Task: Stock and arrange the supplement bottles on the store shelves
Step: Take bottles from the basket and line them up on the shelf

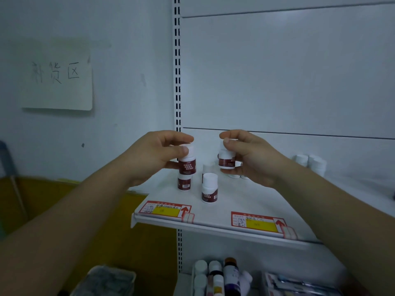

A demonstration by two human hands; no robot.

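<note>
My left hand [156,154] grips a white-capped supplement bottle with a dark red label [187,166] by its cap, just above another such bottle [184,183] that stands on the white shelf [241,201]. My right hand [250,157] holds a second red-label bottle [227,160] in the air over the shelf, thumb on its cap. A third standing bottle [210,190] is nearer the front, with one more [208,167] partly hidden behind it.
Two white bottles [310,164] stand at the back right of the shelf. Red and yellow price tags [164,209] [259,223] line the front edge. Below, a lower shelf holds assorted bottles [220,276]. A paper sign [57,75] hangs on the left wall.
</note>
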